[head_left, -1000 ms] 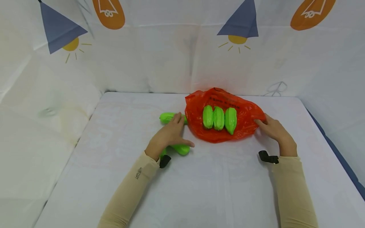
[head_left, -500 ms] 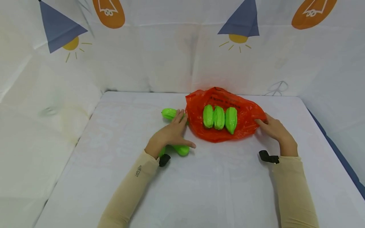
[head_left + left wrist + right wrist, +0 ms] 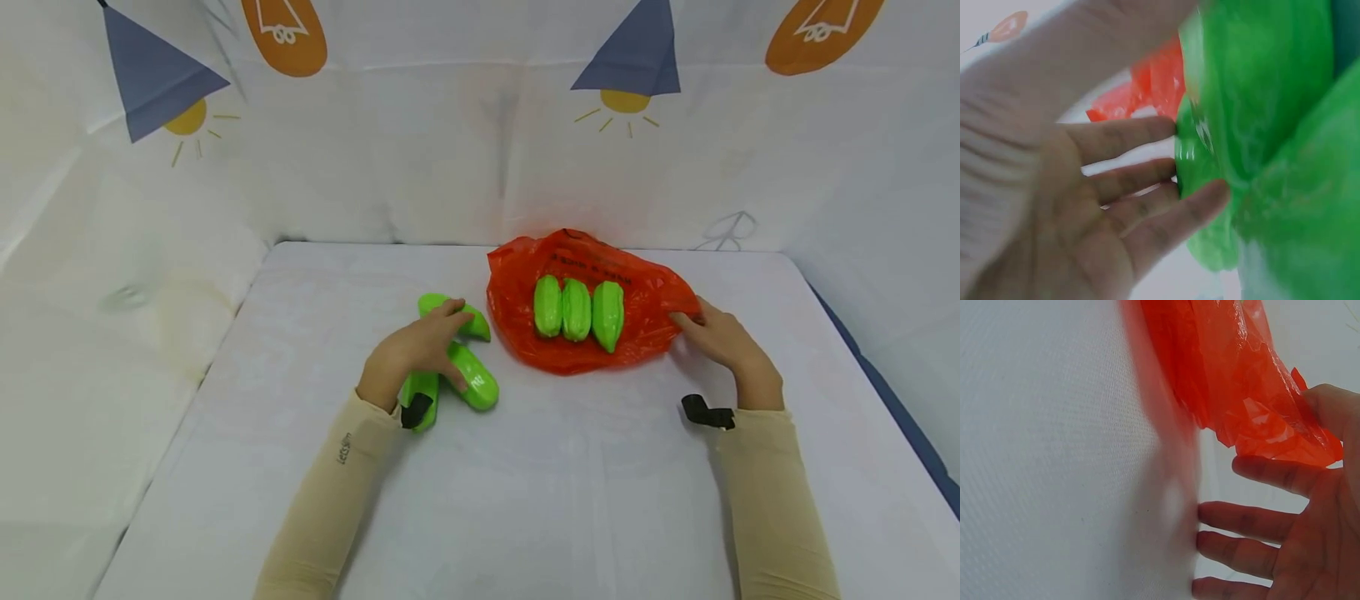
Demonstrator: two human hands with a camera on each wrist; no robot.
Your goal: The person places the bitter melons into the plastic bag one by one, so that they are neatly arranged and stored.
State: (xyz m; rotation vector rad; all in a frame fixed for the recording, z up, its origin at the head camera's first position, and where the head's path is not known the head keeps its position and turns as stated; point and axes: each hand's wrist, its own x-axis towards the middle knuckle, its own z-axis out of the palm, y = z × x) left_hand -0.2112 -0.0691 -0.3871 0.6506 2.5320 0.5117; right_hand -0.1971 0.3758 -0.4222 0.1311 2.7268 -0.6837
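Observation:
My left hand (image 3: 414, 348) is over a loose group of glossy green oblong pieces. Its fingertips touch the farthest green piece (image 3: 475, 326), and the thumb lies by a smooth one (image 3: 477, 382) with pale marks. A third green piece (image 3: 422, 388) is partly hidden under the wrist. In the left wrist view those fingers are fairly straight, against a green surface (image 3: 1200, 150). At the right, my right hand (image 3: 723, 337) pinches the edge of a red plastic bag (image 3: 555, 354) between thumb and forefinger; its other fingers stretch out loosely.
Three ribbed green pieces (image 3: 577, 310) lie side by side on the spread bag. A white cloth covers the table (image 3: 570, 483). Behind it hangs a white sheet (image 3: 435, 167) printed with lamps. Small black cameras (image 3: 705, 413) sit at the wrists.
My left hand has drawn back toward the lower left, showing more of the nearer green pieces. The far green piece has turned to a slant. The right hand and bag stay put.

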